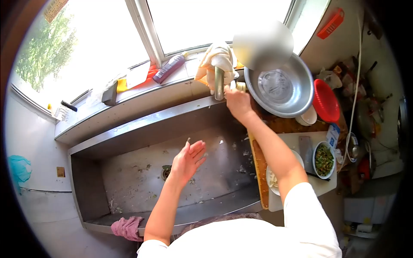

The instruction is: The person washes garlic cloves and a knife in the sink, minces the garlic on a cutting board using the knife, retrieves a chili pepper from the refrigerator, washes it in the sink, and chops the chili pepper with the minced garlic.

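Observation:
Over the wide metal sink (142, 176), my left hand (188, 161) is held palm up with its fingers apart and nothing in it. At the sink's back edge, my right hand (238, 101) reaches to the faucet (219, 81), which has a pale cloth (215, 56) wrapped around its top. The right fingers are closed at the faucet's handle, though what they grip is too small to make out. Scraps of food lie on the sink floor around the drain (166, 172).
Right of the sink, a wooden board (259, 172) bears a large metal basin (303, 81), a red basket (325, 101), a bowl of chopped greens (323, 160) and a white plate (300, 160). A purple bottle (169, 69) lies on the sill. A pink cloth (127, 228) hangs over the front rim.

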### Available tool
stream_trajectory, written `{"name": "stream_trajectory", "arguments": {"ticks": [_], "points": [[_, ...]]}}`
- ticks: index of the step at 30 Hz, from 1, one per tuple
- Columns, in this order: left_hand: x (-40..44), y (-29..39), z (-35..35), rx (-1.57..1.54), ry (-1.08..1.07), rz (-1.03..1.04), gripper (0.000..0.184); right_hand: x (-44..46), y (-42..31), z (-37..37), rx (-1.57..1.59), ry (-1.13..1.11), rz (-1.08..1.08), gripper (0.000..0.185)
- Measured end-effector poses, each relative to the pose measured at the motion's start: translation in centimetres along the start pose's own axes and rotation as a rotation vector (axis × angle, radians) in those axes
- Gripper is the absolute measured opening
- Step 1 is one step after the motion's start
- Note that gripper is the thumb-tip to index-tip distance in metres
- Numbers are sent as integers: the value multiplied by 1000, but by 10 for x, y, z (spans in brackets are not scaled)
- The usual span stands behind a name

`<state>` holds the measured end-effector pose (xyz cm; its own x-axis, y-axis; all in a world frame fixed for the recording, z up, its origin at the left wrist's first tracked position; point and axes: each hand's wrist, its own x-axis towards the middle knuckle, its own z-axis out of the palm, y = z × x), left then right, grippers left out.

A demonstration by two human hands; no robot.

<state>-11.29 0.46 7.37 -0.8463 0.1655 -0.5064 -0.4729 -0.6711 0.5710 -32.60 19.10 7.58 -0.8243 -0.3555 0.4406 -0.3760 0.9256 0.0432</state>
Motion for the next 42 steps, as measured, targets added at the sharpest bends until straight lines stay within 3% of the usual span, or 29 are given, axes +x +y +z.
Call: {"name": "stream_trajectory", "arguments": {"ticks": [6,9,14,17,19,20,21,22,24,27,28,30,34,37,40,41,42], "points": [[23,15,14,-239,-117,-23,60,21,14,-5,-125,18,-141,5],[33,13,17,-270,-111,-45,55,27,18,-21,-101,-105,-238,8],[44,10,29,286,54,90,31,35,45,-28,-109,-326,-231,13],[62,-7,22,678,124,224,20,45,68,-13,-92,-286,-183,14],[71,-12,36,1228,197,292,19,45,77,-13,-97,-278,-150,14],[76,-13,41,1503,240,331,19,40,74,-1,-80,-220,-119,13],[92,-29,28,1696,280,647,14,33,66,-9,14,-148,-43,12],[94,-33,36,1782,269,647,12,19,57,-17,106,-82,30,12],[99,-37,49,1954,243,641,10,-16,40,0,650,155,189,8],[126,-45,30,1817,66,1053,15,-77,11,-30,1481,-425,767,13],[131,-52,25,1750,51,977,16,-96,7,-33,1658,-639,974,14],[139,-59,16,1628,19,829,19,-132,-5,-18,1762,-742,1093,11],[126,-45,46,2013,173,271,29,-161,-18,-13,1931,-728,1235,6],[115,-48,41,2282,61,518,37,-165,-26,-19,1943,-707,1280,6],[111,-62,28,2208,-141,1317,49,-178,-32,-19,1931,-749,1279,14],[113,-68,15,2222,-168,1247,57,-182,-35,-19,1925,-771,1265,17],[114,-67,15,2262,-145,936,56,-184,-36,-19,1916,-786,1249,21]]}}
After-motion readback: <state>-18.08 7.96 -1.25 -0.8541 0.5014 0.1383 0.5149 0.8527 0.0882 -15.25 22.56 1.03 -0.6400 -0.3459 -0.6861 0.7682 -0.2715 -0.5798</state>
